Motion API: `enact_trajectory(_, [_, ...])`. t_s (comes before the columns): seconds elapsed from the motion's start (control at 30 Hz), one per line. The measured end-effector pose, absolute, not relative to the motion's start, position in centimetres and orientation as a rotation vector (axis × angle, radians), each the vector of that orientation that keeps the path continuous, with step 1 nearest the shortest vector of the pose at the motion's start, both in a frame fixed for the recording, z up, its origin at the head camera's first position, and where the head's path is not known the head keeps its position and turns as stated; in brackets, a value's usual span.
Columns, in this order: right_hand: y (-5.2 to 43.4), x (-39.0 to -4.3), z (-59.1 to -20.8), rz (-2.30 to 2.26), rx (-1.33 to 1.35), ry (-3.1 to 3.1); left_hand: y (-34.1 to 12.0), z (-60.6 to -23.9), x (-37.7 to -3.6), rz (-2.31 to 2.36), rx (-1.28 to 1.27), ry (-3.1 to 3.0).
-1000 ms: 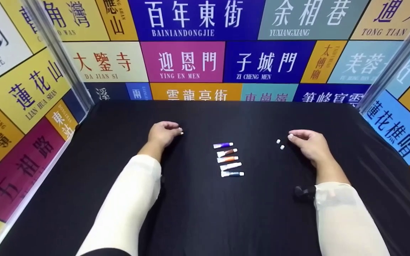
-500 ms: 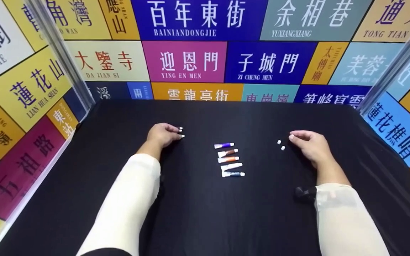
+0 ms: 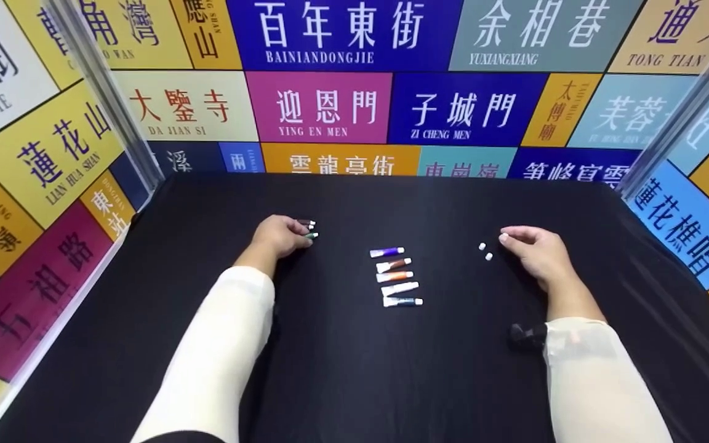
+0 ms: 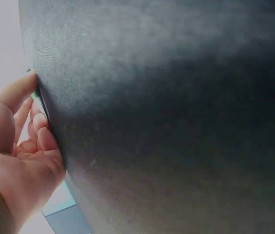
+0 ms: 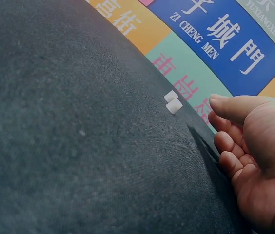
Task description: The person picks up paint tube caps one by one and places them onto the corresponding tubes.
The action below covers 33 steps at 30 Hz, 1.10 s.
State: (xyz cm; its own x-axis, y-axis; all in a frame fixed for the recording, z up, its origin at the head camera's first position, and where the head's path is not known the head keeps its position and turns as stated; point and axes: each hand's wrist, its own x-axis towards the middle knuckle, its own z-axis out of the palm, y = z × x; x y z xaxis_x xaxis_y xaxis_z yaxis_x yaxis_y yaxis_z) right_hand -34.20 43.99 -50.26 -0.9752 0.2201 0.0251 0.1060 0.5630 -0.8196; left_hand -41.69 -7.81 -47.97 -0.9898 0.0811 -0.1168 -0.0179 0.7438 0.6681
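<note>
In the head view my left hand (image 3: 280,235) is at the left of the black table, thumb and fingertips on a small green paint tube (image 3: 311,235) with a white cap. A dark paint tube (image 3: 306,222) lies just beyond the fingers, and another white cap (image 3: 311,227) peeks out between the two. The left wrist view shows the green tube (image 4: 36,91) only as a sliver at the thumb tip. My right hand (image 3: 534,247) rests at the right, fingers loosely curled, holding nothing visible. Two small white cap-like pieces (image 5: 173,102) lie near its fingertips.
Several paint tubes lie in a column mid-table: purple (image 3: 386,251), brown (image 3: 394,265), orange (image 3: 395,277), white (image 3: 400,288) and dark teal (image 3: 402,301), caps facing right. Colourful sign panels (image 3: 317,106) border the black cloth (image 3: 342,381) at the back and sides.
My left hand has drawn back slightly to the left and nearer, and its thumb has lowered. More of the green and dark tubes now shows. The right hand has stayed in place.
</note>
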Motion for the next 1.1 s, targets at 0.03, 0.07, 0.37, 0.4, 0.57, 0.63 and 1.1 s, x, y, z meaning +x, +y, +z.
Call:
enact_trajectory(0.03, [44.0,-34.2,-50.2,1.386,-0.28,-2.665,-7.8,-48.0,-41.7,1.071,0.06,2.804])
enact_trajectory(0.07, [44.0,-34.2,-50.2,1.385,-0.281,-2.663,-7.8,-48.0,-41.7,1.07,0.069,2.805])
enact_trajectory(0.37, [43.7,-34.2,-50.0,1.393,-0.282,-2.609,-7.6,-48.4,-41.6,1.237,0.029,2.78])
enact_trajectory(0.4, [43.7,-34.2,-49.9,1.391,-0.278,-2.603,-7.5,-48.4,-41.6,1.268,0.023,2.776])
enact_trajectory(0.57, [43.3,-34.3,-49.2,1.39,-0.246,-2.553,-6.6,-48.3,-41.2,1.416,0.054,2.769])
enact_trajectory(0.63, [43.0,-34.4,-48.8,1.388,-0.233,-2.538,-6.2,-48.1,-41.0,1.465,0.084,2.764])
enact_trajectory(1.1, [40.6,-33.8,-45.8,1.386,-0.151,-2.513,-3.7,-47.3,-39.2,1.667,0.204,2.738])
